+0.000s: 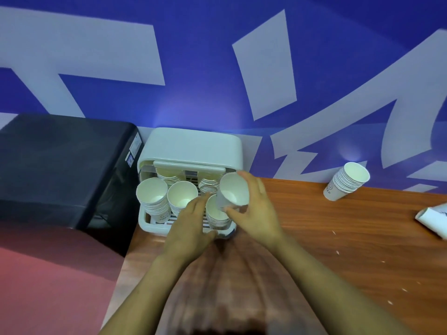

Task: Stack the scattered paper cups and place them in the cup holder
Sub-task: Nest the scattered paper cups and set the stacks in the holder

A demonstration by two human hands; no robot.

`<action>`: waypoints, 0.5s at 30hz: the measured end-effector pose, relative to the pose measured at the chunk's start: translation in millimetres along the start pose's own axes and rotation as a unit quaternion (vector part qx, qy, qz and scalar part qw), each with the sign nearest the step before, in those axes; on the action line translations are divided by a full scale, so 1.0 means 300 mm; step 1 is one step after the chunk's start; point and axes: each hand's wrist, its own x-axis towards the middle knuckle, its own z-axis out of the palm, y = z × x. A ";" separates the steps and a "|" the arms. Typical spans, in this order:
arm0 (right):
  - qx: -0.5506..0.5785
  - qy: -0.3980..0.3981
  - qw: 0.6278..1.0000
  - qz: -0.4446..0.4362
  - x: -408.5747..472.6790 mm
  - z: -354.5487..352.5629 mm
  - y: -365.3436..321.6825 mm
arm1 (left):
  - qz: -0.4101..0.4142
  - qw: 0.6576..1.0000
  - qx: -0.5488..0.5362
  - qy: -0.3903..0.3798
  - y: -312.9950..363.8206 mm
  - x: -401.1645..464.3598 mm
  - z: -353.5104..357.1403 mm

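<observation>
A white cup holder (193,143) with a lid stands at the table's far left edge. It holds several stacks of white paper cups, among them a left front stack (152,197) and a middle stack (181,197). My right hand (254,213) grips a single paper cup (233,189), tilted, just above the right front stack (216,215). My left hand (188,226) is wrapped round that right front stack from the left and front. Another cup stack (346,181) stands on the table at the far right.
The wooden table (338,238) stretches to the right, with small white scraps on it. A white paper object (433,220) lies at the right edge. A black appliance (60,170) sits left of the holder. The blue and white wall is behind.
</observation>
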 end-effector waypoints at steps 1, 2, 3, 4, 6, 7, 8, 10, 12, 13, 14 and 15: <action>-0.013 -0.002 1.000 0.001 0.001 0.024 -0.002 | -0.003 1.000 0.001 -0.002 0.000 -0.009 -0.010; -0.033 -0.007 0.999 0.006 0.001 0.046 0.003 | -0.008 1.000 0.004 -0.005 -0.003 -0.017 -0.019; -0.059 -0.016 0.998 0.013 0.000 0.067 0.017 | -0.013 1.000 0.008 -0.006 -0.006 -0.024 -0.026; -0.086 -0.028 0.996 0.022 -0.003 0.085 0.034 | -0.019 1.000 0.010 -0.007 -0.008 -0.028 -0.032; -0.119 -0.066 0.990 0.047 -0.012 0.116 0.072 | -0.025 1.000 0.015 -0.008 -0.013 -0.033 -0.037; -0.127 -0.093 0.986 0.063 -0.018 0.129 0.090 | -0.027 0.999 0.016 -0.011 -0.012 -0.034 -0.040; -0.135 -0.121 0.980 0.078 -0.025 0.139 0.105 | -0.031 0.999 0.017 -0.016 -0.012 -0.034 -0.041; -0.143 -0.164 0.971 0.095 -0.041 0.154 0.133 | -0.039 0.999 0.018 -0.026 -0.009 -0.032 -0.043; -0.137 -0.182 0.969 0.097 -0.049 0.151 0.147 | -0.043 0.998 0.018 -0.035 -0.007 -0.031 -0.048; -0.135 -0.184 0.969 0.090 -0.051 0.142 0.150 | -0.042 0.998 0.020 -0.038 -0.005 -0.032 -0.052; -0.134 -0.184 0.970 0.080 -0.052 0.128 0.146 | -0.041 0.998 0.024 -0.039 -0.004 -0.033 -0.056; -0.131 -0.183 0.972 0.070 -0.055 0.109 0.140 | -0.039 0.998 0.030 -0.039 -0.002 -0.037 -0.061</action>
